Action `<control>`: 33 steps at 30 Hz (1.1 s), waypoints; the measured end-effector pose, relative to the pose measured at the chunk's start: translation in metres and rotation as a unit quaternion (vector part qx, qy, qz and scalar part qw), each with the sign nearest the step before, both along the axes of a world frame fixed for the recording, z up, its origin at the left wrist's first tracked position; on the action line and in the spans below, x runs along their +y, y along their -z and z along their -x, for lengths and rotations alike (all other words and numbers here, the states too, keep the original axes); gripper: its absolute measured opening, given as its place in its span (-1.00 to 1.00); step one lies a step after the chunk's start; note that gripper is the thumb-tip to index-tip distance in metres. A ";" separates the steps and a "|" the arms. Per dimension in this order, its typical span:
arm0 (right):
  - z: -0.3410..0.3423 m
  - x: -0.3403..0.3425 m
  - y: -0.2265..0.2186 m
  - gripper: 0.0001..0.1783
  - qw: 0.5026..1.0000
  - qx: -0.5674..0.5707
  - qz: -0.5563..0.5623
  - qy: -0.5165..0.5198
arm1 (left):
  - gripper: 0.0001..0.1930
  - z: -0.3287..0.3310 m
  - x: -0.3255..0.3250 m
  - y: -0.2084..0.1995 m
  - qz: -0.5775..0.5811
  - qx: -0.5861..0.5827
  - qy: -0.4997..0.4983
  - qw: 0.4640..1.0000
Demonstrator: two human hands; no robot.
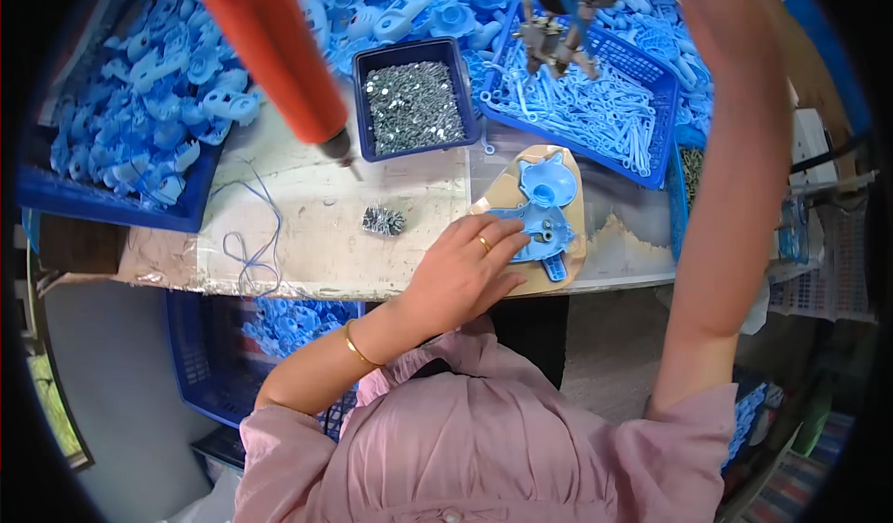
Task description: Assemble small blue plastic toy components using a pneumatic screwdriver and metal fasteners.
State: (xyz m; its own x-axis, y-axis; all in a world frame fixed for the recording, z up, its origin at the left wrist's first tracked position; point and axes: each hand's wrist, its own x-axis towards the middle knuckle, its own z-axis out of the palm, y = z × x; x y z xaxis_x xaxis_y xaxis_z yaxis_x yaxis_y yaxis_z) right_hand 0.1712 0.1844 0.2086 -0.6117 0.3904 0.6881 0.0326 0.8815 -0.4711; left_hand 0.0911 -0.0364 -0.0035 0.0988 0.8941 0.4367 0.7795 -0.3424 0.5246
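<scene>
Right hand cut off by the upper edge, so could not tell its grasp. Left hand [462, 272] lay flat with loose fingers on a blue plastic part [538, 228], resting on a tan jig [567, 253] at the table [316, 234] edge. Near it, small pile of shiny screws [382, 221]; behind, blue tray [415, 100] of screws. Orange screwdriver [274, 53] hung blurred, top unseen.

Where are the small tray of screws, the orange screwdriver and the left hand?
tray of screws [462, 95]: head view, right rim.
orange screwdriver [270, 48]: head view, mid-handle.
left hand [460, 276]: head view, back of hand.
</scene>
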 end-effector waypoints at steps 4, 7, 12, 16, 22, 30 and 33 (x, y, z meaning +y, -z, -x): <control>0.019 0.010 -0.014 -0.30 0.979 -0.015 0.126 -0.161 | -0.55 -0.004 0.003 0.009 -0.009 0.039 0.003 0.999; 0.005 -0.017 -0.010 -0.50 0.979 0.015 0.157 -0.130 | -0.55 -0.006 0.008 0.011 -0.013 0.053 0.011 0.998; -0.023 -0.035 0.025 -0.24 0.925 0.151 0.287 -0.197 | -0.61 -0.016 0.023 0.014 -0.034 0.062 0.032 0.997; -0.033 -0.078 0.040 -0.27 0.906 0.146 0.386 -0.097 | -0.71 -0.012 0.022 0.025 -0.010 0.094 0.029 0.995; -0.047 -0.043 0.079 -0.59 0.930 0.118 0.270 -0.220 | -0.74 -0.015 0.024 0.027 -0.028 0.112 0.025 0.993; -0.054 -0.066 0.086 -0.46 0.949 0.174 0.244 -0.095 | -0.81 -0.024 0.024 0.024 -0.016 0.127 0.002 0.992; -0.055 -0.054 0.070 -0.64 0.938 0.160 0.290 -0.102 | -0.80 -0.023 0.021 0.021 -0.012 0.145 -0.004 0.989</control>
State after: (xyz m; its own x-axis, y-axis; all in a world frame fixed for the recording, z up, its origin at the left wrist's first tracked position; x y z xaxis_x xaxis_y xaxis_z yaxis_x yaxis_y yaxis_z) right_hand 0.2259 0.1299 0.1383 -0.5120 0.6534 0.5576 -0.3343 0.4465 -0.8300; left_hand 0.1142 -0.0151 -0.0242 0.2168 0.8850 0.4120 0.8984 -0.3460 0.2706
